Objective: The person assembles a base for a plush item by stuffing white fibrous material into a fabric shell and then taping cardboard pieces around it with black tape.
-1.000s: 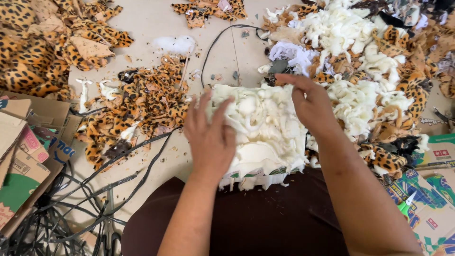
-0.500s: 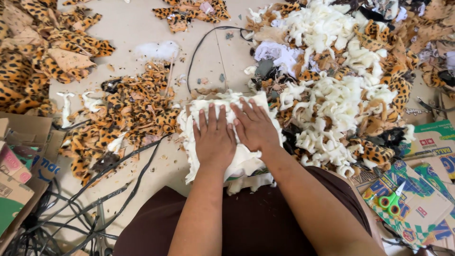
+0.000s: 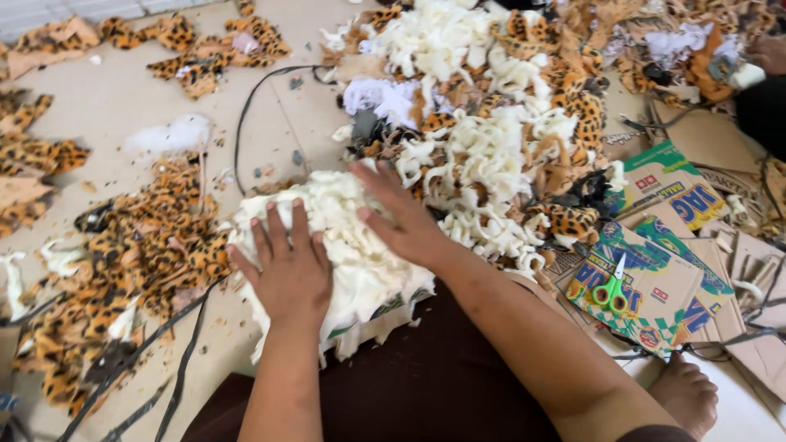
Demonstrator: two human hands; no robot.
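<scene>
Your left hand [image 3: 291, 274] and right hand [image 3: 401, 221] press flat, fingers spread, gripping nothing, on a cream fleece stack [image 3: 344, 237] over your lap.

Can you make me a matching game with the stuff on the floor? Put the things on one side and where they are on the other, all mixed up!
Things:
1. left hand
2. green scissors
3. leopard-print scraps
4. bare foot

Places:
A. on printed cardboard, right of the arms
B. bottom right corner
C. flat on the cream fleece pile
D. left of the cream fleece pile

Pairs: 1-C, 2-A, 3-D, 4-B
</scene>
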